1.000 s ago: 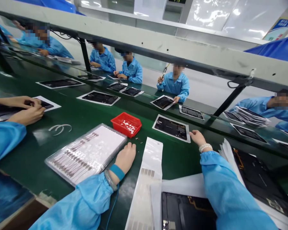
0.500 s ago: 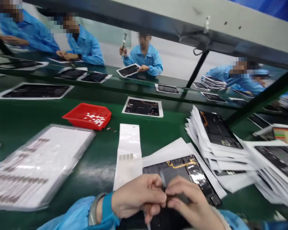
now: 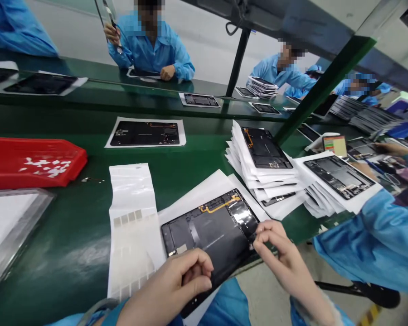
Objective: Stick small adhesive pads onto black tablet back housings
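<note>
A black device panel (image 3: 214, 231) with an orange flex strip lies tilted on white sheets at the bench's front edge. My left hand (image 3: 177, 283) is over its lower left part, fingers curled, thumb near the index finger; what it holds, if anything, is hidden. At the panel's right edge is my right hand (image 3: 275, 246), thumb and forefinger pinched close to the corner; anything between them is too small to make out. Left of the panel lies a white strip sheet (image 3: 131, 226) with rows of pale grey squares.
A red tray (image 3: 30, 158) with white bits stands at left, above a clear plastic sleeve (image 3: 13, 226). Stacked panels (image 3: 265, 154) rise behind my right hand. A co-worker's blue sleeve (image 3: 370, 240) reaches in at right. A green post (image 3: 323, 90) slants behind the stacks.
The view has swung to the right. My hands, close together before, are now apart, the right one at the panel's right edge. More of the panel shows between them.
</note>
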The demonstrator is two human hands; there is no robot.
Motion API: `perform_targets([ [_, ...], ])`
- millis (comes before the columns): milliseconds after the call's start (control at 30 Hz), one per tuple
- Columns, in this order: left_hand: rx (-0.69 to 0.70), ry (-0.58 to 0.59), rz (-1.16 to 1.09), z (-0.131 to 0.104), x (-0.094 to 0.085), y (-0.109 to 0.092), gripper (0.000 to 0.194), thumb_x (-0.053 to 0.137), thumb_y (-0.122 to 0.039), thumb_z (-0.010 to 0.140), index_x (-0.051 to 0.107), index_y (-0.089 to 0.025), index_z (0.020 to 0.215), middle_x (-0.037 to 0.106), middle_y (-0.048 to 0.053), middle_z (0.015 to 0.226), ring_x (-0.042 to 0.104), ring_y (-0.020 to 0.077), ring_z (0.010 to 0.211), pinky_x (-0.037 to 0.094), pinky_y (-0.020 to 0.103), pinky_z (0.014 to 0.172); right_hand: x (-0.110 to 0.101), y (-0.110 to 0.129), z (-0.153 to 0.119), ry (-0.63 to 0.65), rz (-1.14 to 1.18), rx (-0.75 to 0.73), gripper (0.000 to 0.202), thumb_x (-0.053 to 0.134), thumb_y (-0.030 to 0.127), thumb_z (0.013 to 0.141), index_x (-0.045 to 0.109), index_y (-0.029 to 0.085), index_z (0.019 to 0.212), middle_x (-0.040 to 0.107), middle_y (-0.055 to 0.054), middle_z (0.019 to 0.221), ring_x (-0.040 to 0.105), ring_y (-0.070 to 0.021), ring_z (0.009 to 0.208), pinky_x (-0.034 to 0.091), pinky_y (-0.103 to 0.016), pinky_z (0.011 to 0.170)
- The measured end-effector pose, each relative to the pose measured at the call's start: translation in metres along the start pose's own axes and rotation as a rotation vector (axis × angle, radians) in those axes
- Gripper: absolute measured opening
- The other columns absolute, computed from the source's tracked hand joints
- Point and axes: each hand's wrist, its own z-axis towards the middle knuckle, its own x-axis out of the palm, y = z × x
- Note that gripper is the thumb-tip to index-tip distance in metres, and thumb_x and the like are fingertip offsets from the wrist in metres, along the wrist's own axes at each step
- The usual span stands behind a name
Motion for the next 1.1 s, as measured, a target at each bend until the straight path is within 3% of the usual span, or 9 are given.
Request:
perform_targets([
  [100, 0.181, -0.069, 0.383, 0.0, -0.006, 0.007, 0.011, 0.046, -0.023, 0.093, 0.057, -0.022, 0.093, 0.058, 0.002, 0.102, 0.052, 0.0167, 0.095, 0.042, 0.027, 0.084, -0.013, -0.023, 0.003, 0.149, -0.189, 0.082, 0.019, 0.052, 0.026, 0.087, 0.057, 0.022, 0.069, 0.057, -0.005, 0.083, 0.05, -0.0219, 0.091, 0.042, -0.038, 0.082],
  [267, 0.281, -0.056, 0.586, 0.002, -0.007, 0.015, 0.012, 0.046, -0.018, 0.093, 0.057, -0.023, 0.092, 0.058, 0.001, 0.103, 0.054, 0.016, 0.093, 0.044, 0.026, 0.082, -0.006, -0.031, 0.006, 0.309, -0.341, 0.089, 0.016, 0.051, 0.019, 0.084, 0.055, 0.021, 0.069, 0.059, -0.004, 0.086, 0.049, -0.0223, 0.092, 0.04, -0.04, 0.081],
  [633, 0.298, -0.057, 0.616, 0.003, -0.009, 0.014, 0.012, 0.045, -0.019, 0.093, 0.057, -0.023, 0.092, 0.059, 0.0, 0.102, 0.055, 0.0153, 0.093, 0.045, 0.026, 0.086, -0.003, -0.027, 0.006, 0.347, -0.464, 0.088, 0.012, 0.057, 0.019, 0.083, 0.057, 0.021, 0.071, 0.059, -0.004, 0.087, 0.049, -0.023, 0.093, 0.04, -0.04, 0.079],
  [900, 0.29, -0.056, 0.583, 0.002, -0.012, 0.012, 0.012, 0.047, -0.019, 0.093, 0.057, -0.024, 0.091, 0.06, 0.0, 0.101, 0.057, 0.0144, 0.092, 0.046, 0.024, 0.085, 0.003, -0.02, 0.005, 0.34, -0.555, 0.06, 0.016, 0.05, 0.012, 0.082, 0.048, 0.021, 0.069, 0.056, -0.003, 0.082, 0.048, -0.0223, 0.09, 0.039, -0.037, 0.076],
  [1100, 0.276, -0.033, 0.591, 0.002, -0.013, 0.012, 0.012, 0.045, -0.02, 0.093, 0.057, -0.024, 0.093, 0.059, 0.0, 0.104, 0.058, 0.0149, 0.096, 0.042, 0.028, 0.095, -0.01, -0.027, 0.011, 0.431, -0.366, 0.109, 0.008, 0.053, 0.02, 0.085, 0.051, 0.022, 0.078, 0.057, -0.003, 0.086, 0.048, -0.0212, 0.093, 0.04, -0.039, 0.082],
])
